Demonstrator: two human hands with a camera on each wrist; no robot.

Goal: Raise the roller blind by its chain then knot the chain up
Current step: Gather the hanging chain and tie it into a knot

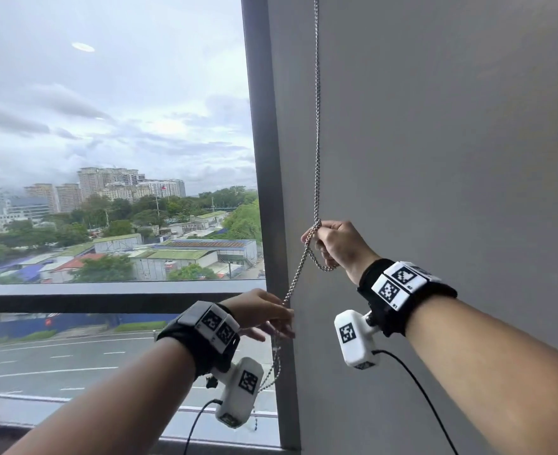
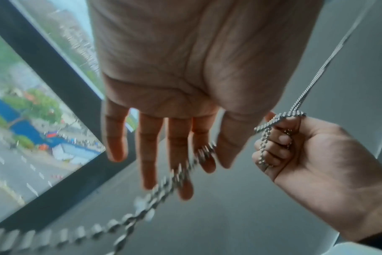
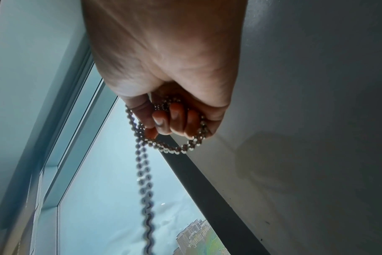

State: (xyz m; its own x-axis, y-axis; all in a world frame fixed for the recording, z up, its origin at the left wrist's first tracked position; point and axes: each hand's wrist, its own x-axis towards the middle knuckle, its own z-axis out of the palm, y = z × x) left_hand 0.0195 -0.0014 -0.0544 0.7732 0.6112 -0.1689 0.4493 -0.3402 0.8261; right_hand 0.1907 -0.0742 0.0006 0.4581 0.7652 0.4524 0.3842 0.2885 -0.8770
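The metal bead chain [image 1: 317, 126] hangs down along the grey wall into my right hand [image 1: 336, 244]. That hand grips it in a fist, and a short loop [image 3: 175, 150] sags under the curled fingers. From there the chain slants down-left to my left hand [image 1: 264, 313]. In the left wrist view the left hand [image 2: 175, 86] has straight fingers, and the blurred chain [image 2: 161, 191] comes out between thumb and forefinger, which seem to pinch it. The rest dangles below past the wrist camera. The right hand [image 2: 316, 155] is a little higher and further right. No blind fabric covers the glass.
A dark window post [image 1: 261, 159] stands just left of the chain, with the grey wall [image 1: 435, 159] to its right. A horizontal frame bar [image 1: 106, 300] crosses the glass, and the sill [image 1: 74, 408] lies below. Camera cables hang from both wrists.
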